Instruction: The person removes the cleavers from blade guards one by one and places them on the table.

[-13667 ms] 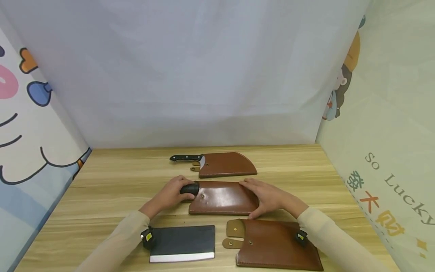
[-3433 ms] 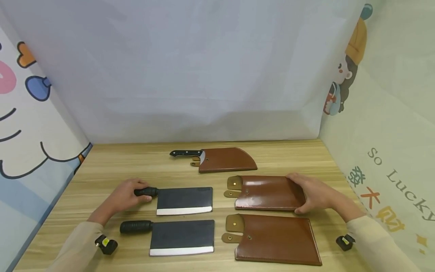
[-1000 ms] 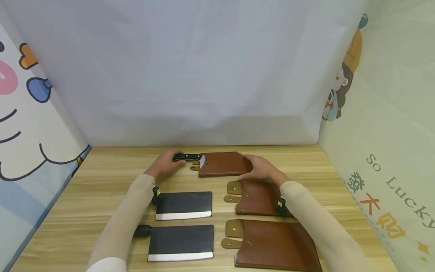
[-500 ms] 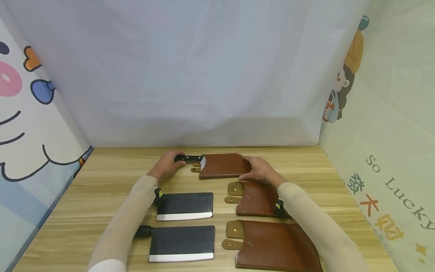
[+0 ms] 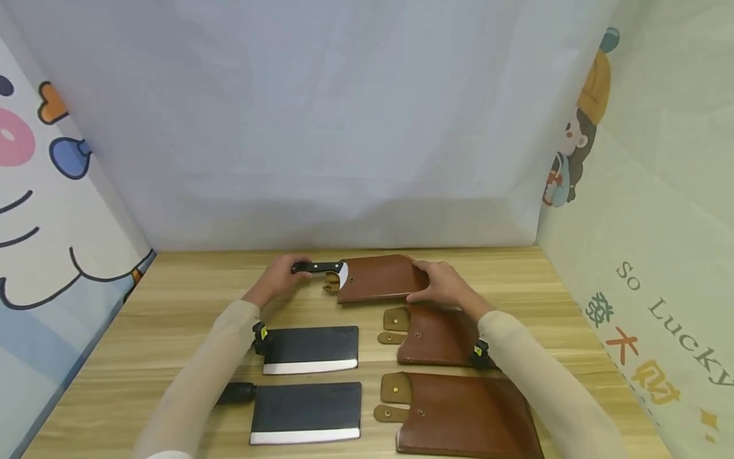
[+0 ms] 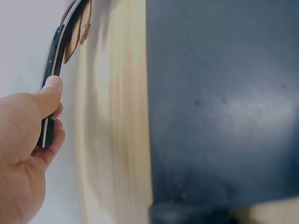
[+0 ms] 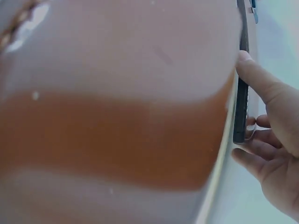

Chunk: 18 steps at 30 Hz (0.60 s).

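At the back of the table, a cleaver (image 5: 322, 267) with a black riveted handle sits in a brown leather sheath (image 5: 375, 278); only a sliver of its blade shows. My left hand (image 5: 279, 279) grips the handle's end, thumb on top in the left wrist view. My right hand (image 5: 440, 285) holds the sheath's right end, thumb on one face and fingers on the other in the right wrist view. The sheathed cleaver is tilted slightly, its strap flaps (image 5: 331, 282) hanging below the handle.
Two bare dark-bladed cleavers lie in front, one at the middle (image 5: 312, 347) and one nearer (image 5: 306, 411). To their right lie two brown sheaths, the middle one (image 5: 432, 335) and the larger near one (image 5: 459, 411), partly under my right forearm. A white curtain (image 5: 344, 159) stands behind the table.
Earlier, the middle cleaver came out of its sheath, which moved right. Both hands then went to the back cleaver. Over the last half second, its sheath has tilted up slightly.
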### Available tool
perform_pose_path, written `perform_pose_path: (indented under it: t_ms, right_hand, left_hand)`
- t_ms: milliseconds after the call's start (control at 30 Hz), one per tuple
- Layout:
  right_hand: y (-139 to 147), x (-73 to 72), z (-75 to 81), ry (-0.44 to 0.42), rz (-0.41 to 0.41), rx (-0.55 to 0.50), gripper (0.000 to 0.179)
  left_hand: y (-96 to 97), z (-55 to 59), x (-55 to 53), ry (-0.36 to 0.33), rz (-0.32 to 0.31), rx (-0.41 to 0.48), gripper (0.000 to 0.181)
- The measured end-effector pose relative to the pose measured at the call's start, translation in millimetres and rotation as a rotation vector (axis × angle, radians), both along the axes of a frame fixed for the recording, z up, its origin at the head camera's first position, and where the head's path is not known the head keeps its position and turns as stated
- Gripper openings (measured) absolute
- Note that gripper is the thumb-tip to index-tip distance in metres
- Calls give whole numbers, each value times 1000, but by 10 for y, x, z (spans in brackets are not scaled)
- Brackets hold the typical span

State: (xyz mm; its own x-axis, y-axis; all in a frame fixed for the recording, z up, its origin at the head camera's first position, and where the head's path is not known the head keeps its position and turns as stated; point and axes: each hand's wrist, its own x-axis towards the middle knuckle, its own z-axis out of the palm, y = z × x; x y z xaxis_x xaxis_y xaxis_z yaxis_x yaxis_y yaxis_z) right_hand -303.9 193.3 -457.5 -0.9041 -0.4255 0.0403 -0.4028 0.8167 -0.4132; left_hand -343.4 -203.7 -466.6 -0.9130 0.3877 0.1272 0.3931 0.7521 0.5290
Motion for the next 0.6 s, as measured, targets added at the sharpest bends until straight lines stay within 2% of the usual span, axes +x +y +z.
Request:
perform_pose_path:
  t_ms: [200, 367, 600]
  right_hand:
    - [60, 67, 60, 36, 3, -23, 94]
    - [74, 157, 84, 74, 27, -33, 93]
    - [40, 338, 157, 133, 10, -64, 90]
  left_hand:
    - [-24, 82, 98, 73, -26, 13, 40]
    - [-52, 134, 196, 77, -27, 13, 40]
    - [-60, 203, 288, 94, -39, 24, 42]
